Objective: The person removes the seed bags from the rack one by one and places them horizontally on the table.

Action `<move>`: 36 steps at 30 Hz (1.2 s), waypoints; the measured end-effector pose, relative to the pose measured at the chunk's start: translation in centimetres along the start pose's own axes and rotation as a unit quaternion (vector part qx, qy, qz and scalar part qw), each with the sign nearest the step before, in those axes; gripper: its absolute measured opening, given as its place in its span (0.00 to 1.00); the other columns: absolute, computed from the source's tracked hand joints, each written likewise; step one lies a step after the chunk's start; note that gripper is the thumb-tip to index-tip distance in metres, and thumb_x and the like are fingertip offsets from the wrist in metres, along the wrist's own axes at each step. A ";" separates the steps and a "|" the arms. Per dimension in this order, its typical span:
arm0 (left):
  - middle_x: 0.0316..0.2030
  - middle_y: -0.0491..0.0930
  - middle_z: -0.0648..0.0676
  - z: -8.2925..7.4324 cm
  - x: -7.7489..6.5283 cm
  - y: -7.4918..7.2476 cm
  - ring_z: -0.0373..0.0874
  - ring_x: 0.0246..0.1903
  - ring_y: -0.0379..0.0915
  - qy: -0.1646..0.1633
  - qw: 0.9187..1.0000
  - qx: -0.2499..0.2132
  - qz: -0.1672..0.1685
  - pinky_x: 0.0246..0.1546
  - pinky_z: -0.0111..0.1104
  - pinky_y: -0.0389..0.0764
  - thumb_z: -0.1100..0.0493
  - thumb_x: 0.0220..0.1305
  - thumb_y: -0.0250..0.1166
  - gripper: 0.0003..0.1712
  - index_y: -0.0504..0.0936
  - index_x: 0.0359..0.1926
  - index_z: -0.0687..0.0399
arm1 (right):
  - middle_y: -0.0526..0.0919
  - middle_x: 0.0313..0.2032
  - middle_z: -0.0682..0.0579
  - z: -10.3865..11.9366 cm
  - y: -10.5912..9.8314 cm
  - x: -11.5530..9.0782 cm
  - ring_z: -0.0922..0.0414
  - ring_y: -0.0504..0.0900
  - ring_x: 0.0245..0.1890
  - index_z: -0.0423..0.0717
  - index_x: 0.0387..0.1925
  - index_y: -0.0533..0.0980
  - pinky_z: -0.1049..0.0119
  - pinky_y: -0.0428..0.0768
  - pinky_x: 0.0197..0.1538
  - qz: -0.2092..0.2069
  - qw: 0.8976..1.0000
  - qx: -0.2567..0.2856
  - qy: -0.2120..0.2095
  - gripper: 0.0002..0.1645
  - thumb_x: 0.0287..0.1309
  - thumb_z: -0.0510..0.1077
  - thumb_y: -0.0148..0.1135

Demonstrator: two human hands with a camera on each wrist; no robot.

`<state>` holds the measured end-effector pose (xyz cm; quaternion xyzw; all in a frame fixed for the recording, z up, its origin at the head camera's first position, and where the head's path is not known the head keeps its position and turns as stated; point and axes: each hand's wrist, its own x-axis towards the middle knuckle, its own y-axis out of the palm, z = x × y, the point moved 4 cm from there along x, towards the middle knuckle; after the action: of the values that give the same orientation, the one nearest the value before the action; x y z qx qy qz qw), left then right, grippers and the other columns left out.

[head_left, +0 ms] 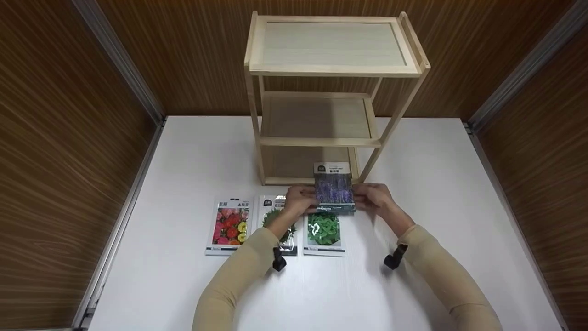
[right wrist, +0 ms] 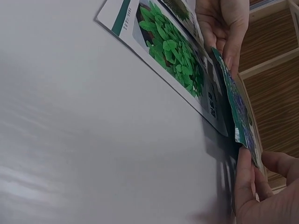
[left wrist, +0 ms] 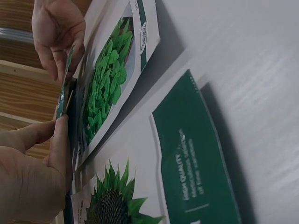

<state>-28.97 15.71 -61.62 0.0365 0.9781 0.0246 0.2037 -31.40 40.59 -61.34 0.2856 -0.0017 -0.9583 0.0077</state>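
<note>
A seed packet with purple flowers (head_left: 333, 187) is held up between both hands, tilted so that its picture shows in the head view. My left hand (head_left: 299, 201) pinches its left edge with thumb and fingers. On the opposite edge, my right hand (head_left: 375, 195) grips it likewise, and the right wrist view shows the thumb (right wrist: 276, 163) by the upper side. The packet overlaps the front of the bottom shelf (head_left: 289, 165). Just below it on the table lies a green-leaf seed packet (head_left: 324, 230). A sunflower packet (left wrist: 112, 205) lies under the left forearm, partly hidden.
A three-tier wooden shelf rack (head_left: 337, 71) stands at the back of the white table (head_left: 183, 184). To the left lies a packet with red and yellow flowers (head_left: 230, 226). Wood-grain panels (head_left: 59, 138) enclose the sides and back.
</note>
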 end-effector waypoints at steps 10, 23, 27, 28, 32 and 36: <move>0.49 0.86 0.65 0.1 -0.3 0.1 0.43 0.33 0.87 0.001 1.000 -0.002 0.006 0.35 0.32 0.94 0.77 0.59 0.69 0.27 0.81 0.61 0.69 | 0.88 0.25 0.56 0.1 0.3 0.3 0.63 0.86 0.27 0.30 0.63 0.75 0.74 0.83 0.26 -0.002 0.999 -0.044 -0.010 0.25 0.68 0.35 0.66; 0.44 0.85 0.58 0.1 -0.8 0.4 0.42 0.32 0.86 -0.010 1.000 -0.004 0.008 0.35 0.33 0.94 0.77 0.56 0.71 0.28 0.81 0.60 0.67 | 0.86 0.27 0.59 0.1 -0.1 -0.1 0.64 0.83 0.25 0.35 0.64 0.76 0.73 0.83 0.26 -0.017 0.996 -0.091 -0.001 0.26 0.66 0.35 0.67; 0.45 0.84 0.60 0.0 -1.1 0.5 0.44 0.35 0.86 -0.008 1.000 -0.008 0.013 0.37 0.36 0.95 0.78 0.56 0.71 0.27 0.82 0.58 0.67 | 0.86 0.27 0.59 0.1 -0.2 -0.3 0.63 0.83 0.25 0.36 0.65 0.75 0.72 0.84 0.26 -0.008 0.997 -0.081 0.008 0.26 0.67 0.35 0.65; 0.45 0.84 0.60 -0.1 -1.2 0.5 0.44 0.35 0.86 -0.007 1.000 -0.008 0.013 0.38 0.36 0.95 0.78 0.56 0.71 0.27 0.82 0.58 0.67 | 0.86 0.27 0.59 0.1 -0.2 -0.4 0.63 0.83 0.25 0.37 0.66 0.75 0.72 0.84 0.26 -0.006 0.997 -0.079 0.008 0.26 0.67 0.35 0.65; 0.47 0.84 0.61 0.1 -1.5 0.6 0.45 0.35 0.86 -0.008 1.000 -0.006 0.013 0.37 0.35 0.95 0.77 0.55 0.71 0.26 0.82 0.57 0.66 | 0.86 0.26 0.59 -0.1 -0.3 -0.7 0.63 0.83 0.25 0.35 0.65 0.74 0.72 0.84 0.26 -0.004 0.997 -0.077 0.003 0.27 0.66 0.34 0.65; 0.47 0.85 0.61 0.3 -1.9 0.8 0.44 0.34 0.87 -0.015 1.000 -0.005 0.015 0.36 0.35 0.95 0.77 0.55 0.71 0.26 0.82 0.56 0.66 | 0.85 0.25 0.59 -0.4 -0.5 -1.0 0.64 0.82 0.24 0.33 0.64 0.74 0.72 0.81 0.24 -0.003 0.996 -0.087 -0.010 0.26 0.65 0.34 0.65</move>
<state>-27.07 16.39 -61.11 0.0505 0.9741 0.0321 0.2179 -30.33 41.12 -61.18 0.2745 0.0826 -0.9576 0.0295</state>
